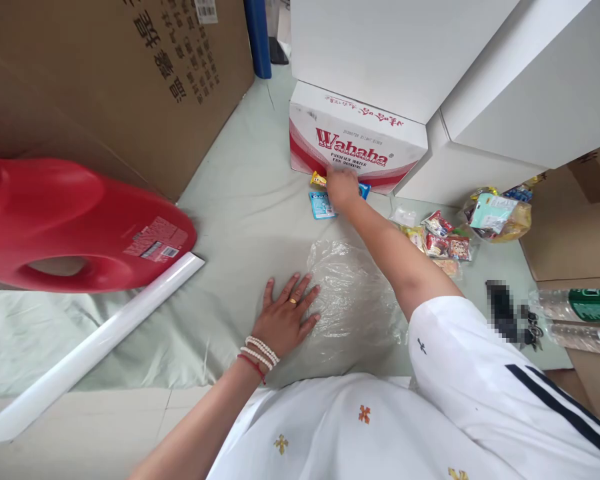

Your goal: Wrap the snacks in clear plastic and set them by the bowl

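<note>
My left hand (286, 316) lies flat with fingers spread, pressing the edge of a clear plastic bag (353, 300) on the pale green sheet (245, 220). My right hand (343, 188) reaches far forward, fingers curled down over small snack packets in front of the Wahaha box (355, 137). A yellow packet (318, 179) and a light blue packet (322, 205) lie beside it, with another blue packet (365, 191) partly under the hand. Whether the fingers grip one is hidden.
A pile of snack packets (443, 243) and a filled bag (497, 217) lie at right. A red plastic object (70, 223), a white bar (95, 340), cardboard boxes (145, 80), white cabinets (480, 80), bottles (580, 313) and keys surround the sheet.
</note>
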Motion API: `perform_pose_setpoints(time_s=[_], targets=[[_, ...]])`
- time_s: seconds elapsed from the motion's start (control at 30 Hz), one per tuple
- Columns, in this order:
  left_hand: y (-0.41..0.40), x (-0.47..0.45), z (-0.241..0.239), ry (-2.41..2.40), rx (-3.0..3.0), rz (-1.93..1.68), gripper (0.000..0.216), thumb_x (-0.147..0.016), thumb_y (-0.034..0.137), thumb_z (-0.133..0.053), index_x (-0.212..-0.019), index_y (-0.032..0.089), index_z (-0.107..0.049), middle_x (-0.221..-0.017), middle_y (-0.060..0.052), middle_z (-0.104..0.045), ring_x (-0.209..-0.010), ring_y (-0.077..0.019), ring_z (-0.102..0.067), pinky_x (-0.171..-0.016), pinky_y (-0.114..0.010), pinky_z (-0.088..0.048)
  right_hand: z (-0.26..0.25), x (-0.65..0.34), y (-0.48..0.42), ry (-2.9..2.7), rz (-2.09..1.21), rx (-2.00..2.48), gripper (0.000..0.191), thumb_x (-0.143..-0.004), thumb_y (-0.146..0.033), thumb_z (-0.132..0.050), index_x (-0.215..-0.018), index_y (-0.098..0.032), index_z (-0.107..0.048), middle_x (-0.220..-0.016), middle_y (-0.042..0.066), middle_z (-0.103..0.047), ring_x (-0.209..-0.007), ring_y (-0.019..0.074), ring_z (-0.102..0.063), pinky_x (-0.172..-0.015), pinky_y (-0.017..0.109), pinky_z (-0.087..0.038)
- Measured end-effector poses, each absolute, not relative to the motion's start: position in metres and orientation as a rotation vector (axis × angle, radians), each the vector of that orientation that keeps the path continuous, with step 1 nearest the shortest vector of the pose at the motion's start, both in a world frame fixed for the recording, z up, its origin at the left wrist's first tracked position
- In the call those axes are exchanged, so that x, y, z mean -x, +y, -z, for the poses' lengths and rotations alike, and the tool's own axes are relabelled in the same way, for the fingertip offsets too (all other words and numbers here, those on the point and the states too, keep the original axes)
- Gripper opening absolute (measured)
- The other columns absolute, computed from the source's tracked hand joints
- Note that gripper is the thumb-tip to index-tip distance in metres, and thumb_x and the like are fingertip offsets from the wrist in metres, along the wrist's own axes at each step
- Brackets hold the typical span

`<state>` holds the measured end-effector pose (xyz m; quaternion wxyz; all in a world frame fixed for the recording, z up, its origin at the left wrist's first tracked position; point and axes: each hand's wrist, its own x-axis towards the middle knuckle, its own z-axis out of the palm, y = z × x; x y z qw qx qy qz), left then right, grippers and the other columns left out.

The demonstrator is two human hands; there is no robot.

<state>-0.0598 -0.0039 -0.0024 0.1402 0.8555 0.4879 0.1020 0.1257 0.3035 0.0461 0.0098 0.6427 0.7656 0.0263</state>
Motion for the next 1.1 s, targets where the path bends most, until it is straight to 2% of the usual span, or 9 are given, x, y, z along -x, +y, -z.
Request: perform_pose_setpoints(time_s=[0.2,0.37,0.5,0.7,0.8,0.9,1.0,1.07,1.1], targets=[[-0.004,0.060,0.003,1.413,-2.470,-0.301,0.057,-0.104,0.052,-0.042,-0.156,0.032,-0.044,-0.168,-0.005,-0.034,-0.156,-0.0321,-0.031,-0.127,-0.068,0.000,-0.049,-0.145,0.302,2.307,-0.088,-2.119,0.030,-0.097,-0.010,-0.046,-0.111,-0.009,-0.073,-0.118,0.022,-0.068,-0.123,0.0376,-0.048,-0.098,0.048,-0.034],[-0.004,0.060,0.002,1.404,-2.460,-0.316,0.056,-0.103,0.051,-0.042,-0.156,0.033,-0.045,-0.167,-0.005,-0.036,-0.156,-0.0321,-0.031,-0.127,-0.068,-0.001,-0.044,-0.160,0.300,2.366,-0.151,-2.025,0.032,-0.096,-0.011,-0.047,-0.117,-0.013,-0.071,-0.119,0.018,-0.070,-0.123,0.0341,-0.049,-0.099,0.047,-0.035],[-0.004,0.060,0.002,1.413,-2.459,-0.321,0.056,-0.103,0.052,-0.043,-0.156,0.033,-0.046,-0.167,-0.006,-0.037,-0.155,-0.0324,-0.032,-0.127,-0.068,-0.002,-0.037,-0.164,0.297,2.285,-0.116,-2.138,0.036,-0.093,-0.019,-0.056,-0.126,-0.009,-0.066,-0.119,0.022,-0.069,-0.119,0.0348,-0.053,-0.096,0.045,-0.038],[-0.004,0.061,0.004,1.396,-2.457,-0.311,0.063,-0.101,0.058,-0.044,-0.157,0.031,-0.043,-0.167,-0.006,-0.036,-0.156,-0.0321,-0.031,-0.127,-0.067,0.001,-0.036,-0.172,0.293,2.188,-0.075,-2.265,0.033,-0.094,-0.019,-0.049,-0.112,-0.011,-0.075,-0.122,0.024,-0.066,-0.125,0.0379,-0.045,-0.097,0.050,-0.035],[-0.004,0.061,0.004,1.392,-2.449,-0.316,0.067,-0.099,0.060,-0.046,-0.159,0.030,-0.040,-0.167,-0.007,-0.037,-0.155,-0.0325,-0.031,-0.127,-0.066,0.003,-0.045,-0.178,0.290,2.262,-0.067,-2.224,0.032,-0.093,-0.021,-0.050,-0.114,-0.013,-0.074,-0.125,0.023,-0.065,-0.128,0.0397,-0.042,-0.099,0.054,-0.034],[-0.003,0.063,0.004,1.383,-2.446,-0.318,0.067,-0.098,0.061,-0.048,-0.158,0.030,-0.042,-0.167,-0.008,-0.037,-0.156,-0.0332,-0.031,-0.127,-0.066,0.003,-0.070,-0.189,0.277,2.431,-0.031,-2.265,0.032,-0.092,-0.025,-0.056,-0.120,-0.015,-0.069,-0.125,0.021,-0.066,-0.128,0.0391,-0.045,-0.102,0.054,-0.037],[-0.003,0.064,0.005,1.367,-2.449,-0.309,0.068,-0.097,0.061,-0.050,-0.157,0.030,-0.043,-0.167,-0.009,-0.036,-0.156,-0.0341,-0.031,-0.126,-0.068,0.003,-0.106,-0.212,0.237,2.697,0.179,-2.490,0.037,-0.094,-0.031,-0.057,-0.128,-0.017,-0.062,-0.122,0.015,-0.069,-0.118,0.0329,-0.057,-0.099,0.049,-0.045],[-0.003,0.064,0.005,1.358,-2.459,-0.292,0.071,-0.096,0.061,-0.051,-0.159,0.029,-0.040,-0.168,-0.010,-0.035,-0.156,-0.0350,-0.029,-0.126,-0.068,0.004,-0.126,-0.229,0.191,2.756,0.601,-2.694,0.035,-0.092,-0.037,-0.061,-0.123,-0.021,-0.064,-0.113,0.010,-0.072,-0.106,0.0286,-0.065,-0.093,0.045,-0.051],[-0.003,0.065,0.005,1.352,-2.468,-0.280,0.073,-0.096,0.061,-0.051,-0.160,0.029,-0.039,-0.168,-0.010,-0.034,-0.157,-0.0354,-0.028,-0.126,-0.069,0.004,-0.130,-0.235,0.165,2.699,0.918,-2.766,0.033,-0.089,-0.039,-0.066,-0.117,-0.022,-0.067,-0.108,0.008,-0.074,-0.102,0.0274,-0.067,-0.089,0.043,-0.053]])
